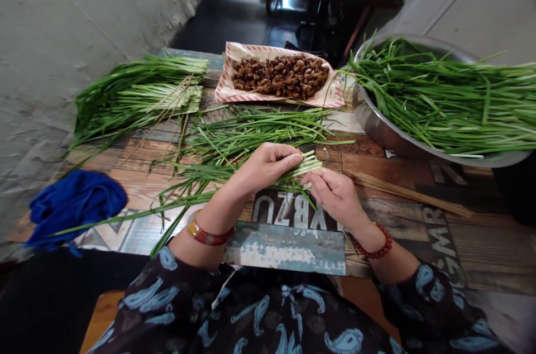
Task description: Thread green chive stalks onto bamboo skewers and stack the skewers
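Note:
My left hand (272, 164) is closed round a small bunch of garlic chives (307, 164), thumb on top, the pale cut ends pointing right. Their green leaves trail left under my wrist across the table. My right hand (335, 192) is closed in a pinch against the lower stalks at those pale ends; what lies between its fingertips is hidden. Just beyond my hands is a loose pile of garlic chives (263, 130). To the right of my right hand lies a bundle of thin bamboo skewers (419, 195).
Stacked chives with skewers among them (154, 91) lie at the left. A paper-lined tray of brown glossy food pieces (280, 76) sits at the back. A metal bowl (385, 133) heaped with chives stands right; a blue cloth (77, 203) lies front left, near the wall.

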A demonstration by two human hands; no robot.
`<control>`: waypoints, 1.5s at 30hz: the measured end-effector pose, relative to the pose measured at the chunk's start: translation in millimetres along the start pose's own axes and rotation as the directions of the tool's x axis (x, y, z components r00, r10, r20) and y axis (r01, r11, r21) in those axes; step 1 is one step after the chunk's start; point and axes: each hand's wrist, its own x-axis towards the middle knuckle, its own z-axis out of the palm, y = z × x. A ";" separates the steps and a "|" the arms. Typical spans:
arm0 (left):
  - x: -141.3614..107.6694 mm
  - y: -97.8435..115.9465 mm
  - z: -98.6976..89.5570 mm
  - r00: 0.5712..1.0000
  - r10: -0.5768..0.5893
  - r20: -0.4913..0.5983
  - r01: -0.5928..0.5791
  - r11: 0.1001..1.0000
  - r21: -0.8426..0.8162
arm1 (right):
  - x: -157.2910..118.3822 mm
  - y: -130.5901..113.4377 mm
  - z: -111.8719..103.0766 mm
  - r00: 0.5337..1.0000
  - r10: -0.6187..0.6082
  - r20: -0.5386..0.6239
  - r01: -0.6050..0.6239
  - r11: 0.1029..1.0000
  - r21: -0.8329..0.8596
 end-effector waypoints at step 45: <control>90.5 -12.5 -5.7 0.983 0.184 -0.021 -0.039 0.317 0.948 | 4.8 9.1 6.2 0.950 -0.266 -0.166 0.252 0.963 -0.100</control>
